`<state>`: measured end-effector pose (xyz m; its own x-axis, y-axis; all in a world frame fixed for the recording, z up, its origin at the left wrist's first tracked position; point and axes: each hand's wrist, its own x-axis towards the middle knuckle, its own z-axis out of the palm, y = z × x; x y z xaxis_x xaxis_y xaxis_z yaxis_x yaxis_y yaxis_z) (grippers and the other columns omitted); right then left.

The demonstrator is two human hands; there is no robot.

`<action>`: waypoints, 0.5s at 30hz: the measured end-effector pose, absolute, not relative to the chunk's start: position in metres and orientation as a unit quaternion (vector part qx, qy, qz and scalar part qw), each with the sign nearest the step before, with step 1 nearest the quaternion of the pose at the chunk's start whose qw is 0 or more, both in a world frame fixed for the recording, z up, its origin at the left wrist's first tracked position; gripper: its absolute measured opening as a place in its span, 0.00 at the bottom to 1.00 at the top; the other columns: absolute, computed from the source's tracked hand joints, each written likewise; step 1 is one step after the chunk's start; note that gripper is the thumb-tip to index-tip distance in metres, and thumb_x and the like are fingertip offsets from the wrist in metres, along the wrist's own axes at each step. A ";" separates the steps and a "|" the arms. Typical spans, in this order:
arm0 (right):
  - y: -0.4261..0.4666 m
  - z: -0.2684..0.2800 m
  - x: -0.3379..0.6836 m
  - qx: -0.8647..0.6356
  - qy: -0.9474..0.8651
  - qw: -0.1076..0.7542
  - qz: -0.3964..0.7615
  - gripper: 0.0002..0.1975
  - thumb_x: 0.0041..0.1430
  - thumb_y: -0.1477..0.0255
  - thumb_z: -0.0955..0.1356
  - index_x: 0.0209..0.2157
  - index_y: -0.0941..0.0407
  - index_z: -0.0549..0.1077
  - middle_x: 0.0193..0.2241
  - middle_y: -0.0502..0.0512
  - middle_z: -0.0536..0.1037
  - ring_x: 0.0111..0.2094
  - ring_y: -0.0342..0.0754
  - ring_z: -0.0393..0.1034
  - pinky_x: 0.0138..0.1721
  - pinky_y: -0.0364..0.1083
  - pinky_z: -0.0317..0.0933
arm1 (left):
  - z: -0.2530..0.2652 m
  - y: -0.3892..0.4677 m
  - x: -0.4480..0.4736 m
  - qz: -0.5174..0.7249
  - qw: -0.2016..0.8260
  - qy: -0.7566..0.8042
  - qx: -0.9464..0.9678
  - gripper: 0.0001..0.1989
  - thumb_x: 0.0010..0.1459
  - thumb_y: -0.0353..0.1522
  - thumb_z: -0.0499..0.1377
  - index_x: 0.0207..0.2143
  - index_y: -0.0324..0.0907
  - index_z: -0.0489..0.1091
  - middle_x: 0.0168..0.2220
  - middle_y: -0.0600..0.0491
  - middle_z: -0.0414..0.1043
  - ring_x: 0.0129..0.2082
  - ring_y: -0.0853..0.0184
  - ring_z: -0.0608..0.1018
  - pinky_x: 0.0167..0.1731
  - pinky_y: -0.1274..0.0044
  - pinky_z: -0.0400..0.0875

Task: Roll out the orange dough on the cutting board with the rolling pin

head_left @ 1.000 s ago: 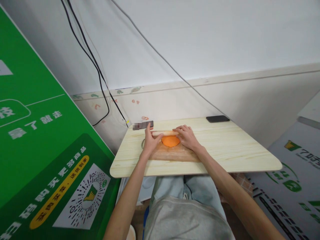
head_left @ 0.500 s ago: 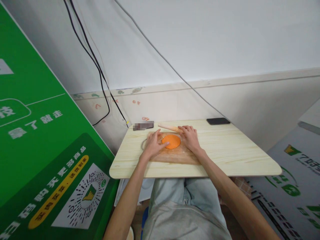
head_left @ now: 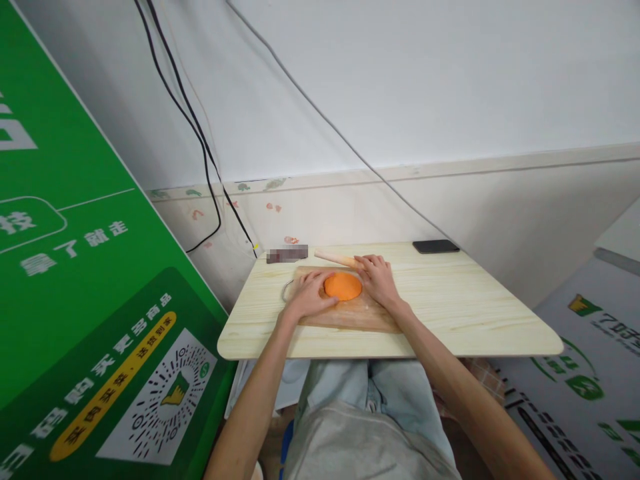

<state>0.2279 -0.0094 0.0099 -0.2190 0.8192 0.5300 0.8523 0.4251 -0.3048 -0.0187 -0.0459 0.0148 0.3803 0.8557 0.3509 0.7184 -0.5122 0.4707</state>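
A flat, roughly oval piece of orange dough [head_left: 343, 287] lies on the wooden cutting board [head_left: 350, 321]. My left hand [head_left: 311, 295] curves around its left side, thumb at the near edge and fingers at the far left edge, gripping it there. In my right hand [head_left: 379, 277] is the end of a pale wooden rolling pin [head_left: 334, 259]. The pin points left and lies beyond the dough, apart from it. My right palm and wrist are over the board's right part, hiding some of it.
The board's metal handle [head_left: 287, 291] shows left of my left hand. At the table's [head_left: 475, 307] back are a black phone [head_left: 436, 247] on the right and a blurred-out dark object [head_left: 287, 254] on the left. A green printed panel [head_left: 115, 287] stands at the left. Cables [head_left: 320, 110] hang along the wall.
My left thumb has moved from the top of the dough to its near edge, and the fingers have closed in along its left side. The right hand still holds the rolling pin in nearly the same place.
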 end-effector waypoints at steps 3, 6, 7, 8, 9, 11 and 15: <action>-0.009 0.010 0.227 -0.534 -0.783 0.319 -0.019 0.21 0.71 0.73 0.63 0.62 0.53 0.73 0.55 0.63 0.78 0.55 0.58 0.66 0.54 0.54 0.57 | 0.016 -0.046 -0.017 0.268 0.112 0.471 0.833 0.36 0.57 0.46 0.70 0.66 0.53 0.67 0.65 0.48 0.72 0.66 0.50 0.69 0.68 0.58 0.58; -0.009 0.010 0.227 -0.533 -0.782 0.321 -0.014 0.21 0.71 0.74 0.63 0.62 0.54 0.74 0.55 0.63 0.78 0.55 0.58 0.67 0.54 0.53 0.57 | 0.015 -0.043 -0.016 0.267 0.114 0.477 0.829 0.36 0.57 0.49 0.69 0.66 0.52 0.67 0.64 0.48 0.72 0.65 0.49 0.70 0.67 0.58 0.59; -0.010 0.009 0.227 -0.533 -0.782 0.324 -0.013 0.21 0.71 0.74 0.63 0.62 0.54 0.74 0.55 0.63 0.78 0.55 0.58 0.67 0.54 0.53 0.57 | 0.014 -0.043 -0.016 0.268 0.115 0.480 0.827 0.35 0.58 0.49 0.69 0.65 0.51 0.68 0.64 0.47 0.72 0.65 0.50 0.70 0.67 0.58 0.60; -0.010 0.009 0.227 -0.531 -0.782 0.325 -0.013 0.21 0.71 0.74 0.63 0.62 0.54 0.74 0.55 0.63 0.78 0.55 0.58 0.67 0.54 0.53 0.57 | 0.014 -0.042 -0.016 0.268 0.115 0.482 0.826 0.34 0.58 0.48 0.69 0.64 0.50 0.68 0.64 0.47 0.72 0.64 0.50 0.70 0.67 0.58 0.60; -0.009 0.009 0.227 -0.529 -0.783 0.325 -0.013 0.21 0.71 0.74 0.63 0.62 0.54 0.74 0.55 0.63 0.78 0.55 0.58 0.67 0.54 0.53 0.57 | 0.013 -0.043 -0.016 0.266 0.113 0.483 0.826 0.33 0.59 0.48 0.68 0.64 0.50 0.69 0.64 0.47 0.72 0.64 0.50 0.70 0.67 0.59 0.60; -0.008 0.010 0.227 -0.524 -0.789 0.320 -0.014 0.21 0.71 0.74 0.63 0.62 0.55 0.74 0.55 0.63 0.78 0.55 0.57 0.67 0.54 0.53 0.57 | 0.012 -0.046 -0.015 0.257 0.105 0.486 0.829 0.32 0.60 0.48 0.67 0.64 0.49 0.69 0.65 0.47 0.72 0.65 0.50 0.69 0.67 0.59 0.59; -0.001 0.011 0.227 -0.508 -0.813 0.283 -0.017 0.20 0.71 0.75 0.64 0.61 0.56 0.75 0.55 0.63 0.78 0.55 0.58 0.66 0.54 0.54 0.57 | 0.012 -0.059 -0.009 0.228 0.078 0.522 0.818 0.32 0.64 0.49 0.63 0.66 0.47 0.67 0.68 0.47 0.68 0.67 0.50 0.67 0.69 0.59 0.55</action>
<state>0.2269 -0.0012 0.0111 -0.3236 0.8168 0.4777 0.8356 0.4835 -0.2607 -0.0087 -0.0588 0.0118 0.3506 0.8900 0.2916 0.8188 -0.4424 0.3659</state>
